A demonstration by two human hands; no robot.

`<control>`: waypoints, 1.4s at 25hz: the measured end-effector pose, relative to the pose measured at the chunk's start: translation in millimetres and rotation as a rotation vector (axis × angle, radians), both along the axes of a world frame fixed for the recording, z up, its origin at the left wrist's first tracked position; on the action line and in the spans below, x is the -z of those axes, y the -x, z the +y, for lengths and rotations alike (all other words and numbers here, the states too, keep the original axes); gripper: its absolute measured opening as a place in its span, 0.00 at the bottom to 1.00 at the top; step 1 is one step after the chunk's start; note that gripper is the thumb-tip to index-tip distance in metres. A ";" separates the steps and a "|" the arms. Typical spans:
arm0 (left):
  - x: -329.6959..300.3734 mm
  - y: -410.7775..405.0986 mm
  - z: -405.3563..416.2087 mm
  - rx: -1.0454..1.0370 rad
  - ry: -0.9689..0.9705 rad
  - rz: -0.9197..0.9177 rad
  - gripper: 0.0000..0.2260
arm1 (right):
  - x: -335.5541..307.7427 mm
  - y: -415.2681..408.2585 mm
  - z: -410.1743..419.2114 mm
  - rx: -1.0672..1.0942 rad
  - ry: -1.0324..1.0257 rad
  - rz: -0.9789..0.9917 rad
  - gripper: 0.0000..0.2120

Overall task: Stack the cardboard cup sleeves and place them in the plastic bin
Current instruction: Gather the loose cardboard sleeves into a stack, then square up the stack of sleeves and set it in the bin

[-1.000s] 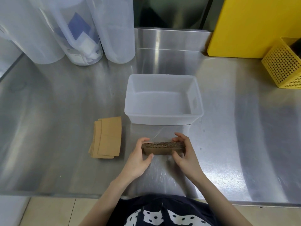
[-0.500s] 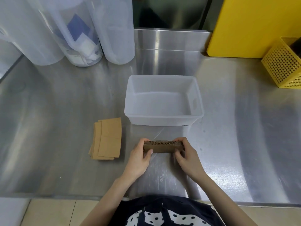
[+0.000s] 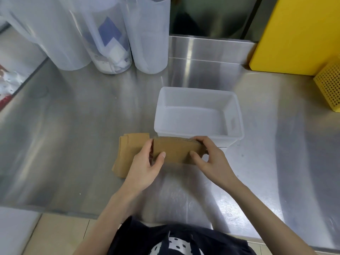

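A stack of brown cardboard cup sleeves [image 3: 176, 151] is held between both hands, lifted and tilted so its flat face shows. My left hand [image 3: 145, 166] grips its left end and my right hand [image 3: 211, 161] grips its right end. The stack hovers just in front of the near wall of the translucent white plastic bin [image 3: 237, 118], which holds nothing. A second loose pile of sleeves [image 3: 127, 155] lies flat on the steel counter, partly hidden behind my left hand.
Three tall translucent containers [image 3: 110, 34] stand at the back left. A yellow board [image 3: 294, 34] leans at the back right beside a yellow perforated basket [image 3: 329, 87]. The steel counter's front edge [image 3: 55, 210] runs near my body.
Both hands have raised the held stack off the counter and tipped its flat face up, closer to the bin. The camera has shifted, so the scene sits further right.
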State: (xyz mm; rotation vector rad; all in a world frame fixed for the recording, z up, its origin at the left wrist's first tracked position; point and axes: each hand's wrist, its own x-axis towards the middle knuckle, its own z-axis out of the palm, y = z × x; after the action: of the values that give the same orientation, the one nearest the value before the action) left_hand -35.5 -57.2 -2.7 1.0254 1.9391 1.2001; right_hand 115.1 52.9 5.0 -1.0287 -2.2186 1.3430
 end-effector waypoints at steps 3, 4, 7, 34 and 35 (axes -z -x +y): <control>-9.1 26.2 -6.8 0.063 -0.006 -0.024 0.08 | -20.7 27.1 3.1 -0.130 -0.075 -0.058 0.10; -12.2 34.2 -8.3 0.103 -0.003 -0.028 0.10 | -25.9 36.3 2.6 -0.189 -0.070 -0.080 0.11; -19.0 57.4 -10.1 0.123 0.046 0.008 0.12 | -30.6 62.8 -1.4 -0.310 -0.038 -0.133 0.13; 27.7 90.7 -17.1 -0.173 0.396 -0.244 0.32 | 43.9 125.9 -26.5 -0.036 0.496 -0.316 0.30; 27.0 90.1 -17.2 -0.176 0.392 -0.278 0.32 | 48.0 127.7 -27.2 -0.030 0.602 -0.295 0.31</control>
State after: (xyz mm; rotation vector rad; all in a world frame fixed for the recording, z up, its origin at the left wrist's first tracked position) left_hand -125.6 -74.4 -29.7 0.4678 1.9625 0.9410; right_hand -12.5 25.8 -43.0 -1.4776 -2.0618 2.0583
